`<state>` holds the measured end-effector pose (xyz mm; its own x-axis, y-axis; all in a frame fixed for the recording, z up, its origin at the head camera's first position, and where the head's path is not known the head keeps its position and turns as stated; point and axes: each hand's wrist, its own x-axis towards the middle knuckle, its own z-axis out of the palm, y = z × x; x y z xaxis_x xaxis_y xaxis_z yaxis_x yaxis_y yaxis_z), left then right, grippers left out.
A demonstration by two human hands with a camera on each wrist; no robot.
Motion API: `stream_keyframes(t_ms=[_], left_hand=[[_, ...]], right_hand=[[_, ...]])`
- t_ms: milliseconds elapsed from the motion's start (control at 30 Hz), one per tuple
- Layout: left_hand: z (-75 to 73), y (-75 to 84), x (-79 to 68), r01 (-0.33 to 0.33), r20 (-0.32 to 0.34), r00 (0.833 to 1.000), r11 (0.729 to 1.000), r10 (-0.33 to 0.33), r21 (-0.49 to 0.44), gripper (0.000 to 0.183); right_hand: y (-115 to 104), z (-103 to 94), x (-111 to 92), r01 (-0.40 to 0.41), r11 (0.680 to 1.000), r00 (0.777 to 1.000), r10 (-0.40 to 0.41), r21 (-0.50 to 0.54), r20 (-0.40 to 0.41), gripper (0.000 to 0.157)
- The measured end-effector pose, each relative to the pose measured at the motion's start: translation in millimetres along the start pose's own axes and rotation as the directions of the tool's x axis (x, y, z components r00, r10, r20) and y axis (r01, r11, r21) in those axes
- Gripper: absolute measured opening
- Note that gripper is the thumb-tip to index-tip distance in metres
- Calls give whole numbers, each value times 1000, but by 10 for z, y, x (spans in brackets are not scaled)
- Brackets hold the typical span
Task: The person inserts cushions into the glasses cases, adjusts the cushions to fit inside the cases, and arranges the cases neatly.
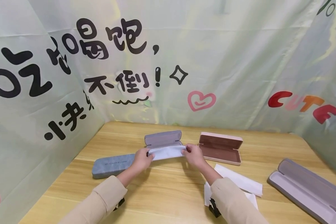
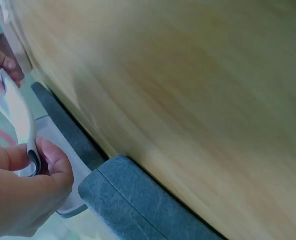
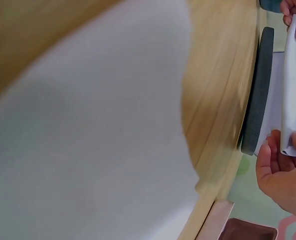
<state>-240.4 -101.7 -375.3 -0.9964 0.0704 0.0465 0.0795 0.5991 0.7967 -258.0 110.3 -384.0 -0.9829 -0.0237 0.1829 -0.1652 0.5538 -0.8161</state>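
Between hands (image 1: 142, 159) (image 1: 195, 156), pale cloth (image 1: 168, 152) (rightmost case (image 1: 306, 195): head view only)

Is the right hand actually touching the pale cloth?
Touching. In the right wrist view, the right hand pinches one end of the pale cloth.

Left of the pink case (image 1: 221, 148), cannot see the front of the purple-grey case (image 1: 163, 138) behind the cloth (image 1: 168, 152), nor read lettering (image 1: 115, 162) on the blue case (image 1: 109, 169).

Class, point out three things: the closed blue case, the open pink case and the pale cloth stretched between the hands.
Blue case (image 1: 110, 165): head view, on its top.
Pink case (image 1: 220, 153): head view, on its base's brown lining.
Pale cloth (image 1: 167, 152): head view, on its middle.
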Motion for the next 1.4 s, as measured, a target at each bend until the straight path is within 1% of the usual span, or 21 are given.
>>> stream_keyframes(t_ms=[33,67,167,233,400,467,533,700,867,1033,1100,1267,1400], left_hand=[[5,0,17,-4,-11,1000,1000,4,7,14],[10,2,35,-7,-24,1000,1000,7,8,14],[30,-7,94,-4,-65,998,1000,4,9,19],[39,-14,132,-10,-106,994,1000,12,20,13],[53,-27,183,5,-164,986,999,1,36,18],[59,-33,197,15,-176,984,999,-7,45,23],[65,-39,210,17,-188,982,998,-6,55,24],[81,-44,237,35,-200,980,998,-23,56,18],[84,-39,251,38,-211,977,997,-21,75,14],[89,-36,260,26,-219,976,995,-3,100,21],[94,-37,266,27,-214,977,993,-2,113,24],[104,-18,270,44,-212,977,988,-12,147,11],[107,0,266,58,-203,979,986,-25,158,15]], right_hand=[[2,6,13,-8,1000,1000,8,0,-5,8],[2,10,26,-9,1000,1000,9,2,-11,8],[-5,20,55,-15,1000,1000,15,17,-24,8],[-10,34,76,-9,999,1000,10,38,-25,8],[-18,82,116,-19,996,1000,20,89,-8,9],[-22,90,125,-32,994,999,32,105,1,10],[-24,98,135,-38,993,999,37,115,6,11],[-24,101,157,-46,993,999,43,108,30,10],[-3,91,166,-38,994,999,34,107,42,9],[25,95,170,-19,996,999,15,85,44,10],[28,94,171,-26,996,999,23,82,45,10],[27,87,158,-41,996,998,37,78,52,9],[22,88,140,-51,996,998,47,69,51,10]])
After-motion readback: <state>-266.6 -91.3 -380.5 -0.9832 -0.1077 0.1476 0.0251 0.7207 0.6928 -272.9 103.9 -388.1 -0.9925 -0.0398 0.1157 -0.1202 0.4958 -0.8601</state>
